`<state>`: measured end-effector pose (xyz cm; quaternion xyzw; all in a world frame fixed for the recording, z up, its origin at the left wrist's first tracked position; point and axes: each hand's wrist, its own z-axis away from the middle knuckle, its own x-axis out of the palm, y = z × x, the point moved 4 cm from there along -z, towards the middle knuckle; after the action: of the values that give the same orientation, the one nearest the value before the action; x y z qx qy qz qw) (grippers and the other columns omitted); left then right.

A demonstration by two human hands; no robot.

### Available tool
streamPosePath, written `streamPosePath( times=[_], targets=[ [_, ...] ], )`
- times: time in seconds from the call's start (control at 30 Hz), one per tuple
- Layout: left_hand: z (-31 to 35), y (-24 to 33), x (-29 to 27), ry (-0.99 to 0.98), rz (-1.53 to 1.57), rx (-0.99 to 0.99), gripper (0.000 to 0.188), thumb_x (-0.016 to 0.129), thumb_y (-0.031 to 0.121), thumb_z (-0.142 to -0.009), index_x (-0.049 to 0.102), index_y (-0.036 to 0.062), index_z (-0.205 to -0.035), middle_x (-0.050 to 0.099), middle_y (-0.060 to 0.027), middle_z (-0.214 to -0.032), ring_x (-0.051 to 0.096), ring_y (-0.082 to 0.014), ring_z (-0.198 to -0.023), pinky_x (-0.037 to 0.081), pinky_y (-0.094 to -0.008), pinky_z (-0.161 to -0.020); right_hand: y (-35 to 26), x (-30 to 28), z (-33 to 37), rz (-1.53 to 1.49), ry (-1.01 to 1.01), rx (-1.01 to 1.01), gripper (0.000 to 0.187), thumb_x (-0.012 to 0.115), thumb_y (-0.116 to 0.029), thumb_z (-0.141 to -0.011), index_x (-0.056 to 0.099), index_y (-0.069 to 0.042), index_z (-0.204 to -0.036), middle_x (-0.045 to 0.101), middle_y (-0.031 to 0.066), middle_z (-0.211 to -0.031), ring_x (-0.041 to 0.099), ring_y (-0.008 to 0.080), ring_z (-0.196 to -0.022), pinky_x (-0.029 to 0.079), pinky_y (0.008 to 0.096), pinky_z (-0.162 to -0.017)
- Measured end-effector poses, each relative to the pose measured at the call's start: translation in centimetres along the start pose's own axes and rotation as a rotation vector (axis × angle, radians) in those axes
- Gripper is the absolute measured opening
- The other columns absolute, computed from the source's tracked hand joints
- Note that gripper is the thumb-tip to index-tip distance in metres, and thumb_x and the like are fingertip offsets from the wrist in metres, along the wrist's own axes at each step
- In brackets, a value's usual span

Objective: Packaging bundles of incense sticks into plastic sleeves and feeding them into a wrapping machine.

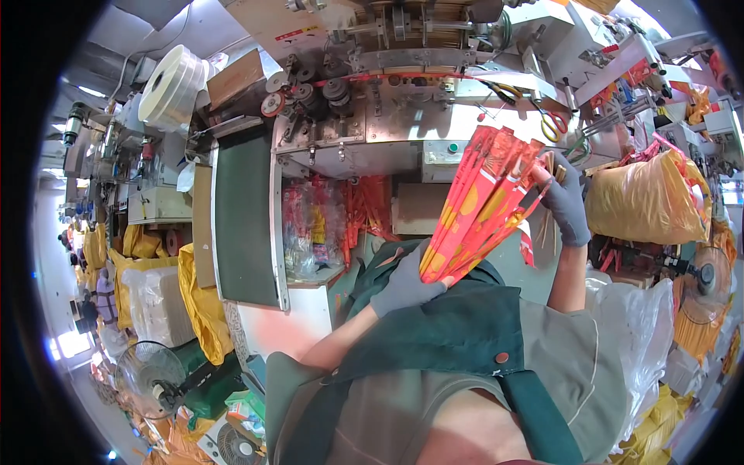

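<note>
A fanned bundle of long, narrow red packets (484, 209) with orange-yellow print stands tilted in front of my chest. My left hand (409, 280), in a grey glove with bare fingertips, is wrapped round the bundle's lower end. At its upper right edge, my right hand (566, 200), gloved the same way, has its fingers closed at the packets' top ends. Thin wooden sticks (552, 225) show beside and below the right hand; whether that hand holds them is hidden. The dark green apron (442, 325) lies just behind the bundle's lower end.
A metal machine bench (403, 116) spans the front, with red-handled scissors (553, 125) and pliers (508, 93) on it. Left stands a dark green conveyor belt (244, 225), beside a compartment of plastic-wrapped packets (310, 229). A yellow sack (643, 198) bulges at the right. A fan (147, 380) is lower left.
</note>
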<state>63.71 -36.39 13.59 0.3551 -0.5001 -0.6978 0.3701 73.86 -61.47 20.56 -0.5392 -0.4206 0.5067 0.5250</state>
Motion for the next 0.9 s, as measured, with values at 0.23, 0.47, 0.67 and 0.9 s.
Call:
streamPosePath(
  times=[0.23,0.47,0.67,0.9],
  targets=[
    [0.2,-0.5,0.1,-0.007,0.090,0.041,0.066,0.070,0.024,-0.071,0.040,0.0001,-0.124,0.058,-0.0106,-0.104,0.058,-0.0149,-0.085,0.047,-0.0273,-0.075,2.7,2.6,1.4,-0.737,-0.025,0.325,0.029,0.055,-0.026,-0.085,0.052,-0.004,-0.104,0.058,0.0031,-0.084,0.056,0.0111,-0.062,0.045,0.0215,-0.053],
    [1.3,-2.0,-0.1,-0.100,0.481,-0.305,0.047,0.064,0.004,-0.075,0.044,0.0005,-0.118,0.058,-0.0084,-0.082,0.054,-0.0107,-0.064,0.043,-0.0230,-0.055,3.7,6.5,1.7,-0.364,-0.376,0.276,0.025,0.062,-0.013,-0.078,0.057,0.000,-0.100,0.060,0.0034,-0.084,0.057,0.0088,-0.074,0.047,0.0227,-0.066],
    [1.0,-1.0,-0.4,-0.051,0.532,-0.260,0.044,0.066,0.008,-0.075,0.047,-0.0021,-0.113,0.059,-0.0092,-0.081,0.056,-0.0114,-0.065,0.045,-0.0232,-0.056,5.2,6.5,1.6,-0.151,-0.449,0.123,0.028,0.063,-0.017,-0.079,0.058,0.003,-0.097,0.060,0.0046,-0.087,0.054,0.0100,-0.076,0.044,0.0230,-0.068],
    [0.4,-0.3,-0.2,-0.077,0.477,-0.285,0.045,0.066,0.007,-0.075,0.046,-0.0011,-0.115,0.059,-0.0088,-0.083,0.056,-0.0110,-0.067,0.045,-0.0232,-0.057,1.5,4.7,0.7,-0.175,-0.205,0.015,0.028,0.056,-0.031,-0.083,0.059,-0.004,-0.086,0.055,-0.0004,-0.072,0.048,0.0051,-0.058,0.038,0.0202,-0.050]
  ],
)
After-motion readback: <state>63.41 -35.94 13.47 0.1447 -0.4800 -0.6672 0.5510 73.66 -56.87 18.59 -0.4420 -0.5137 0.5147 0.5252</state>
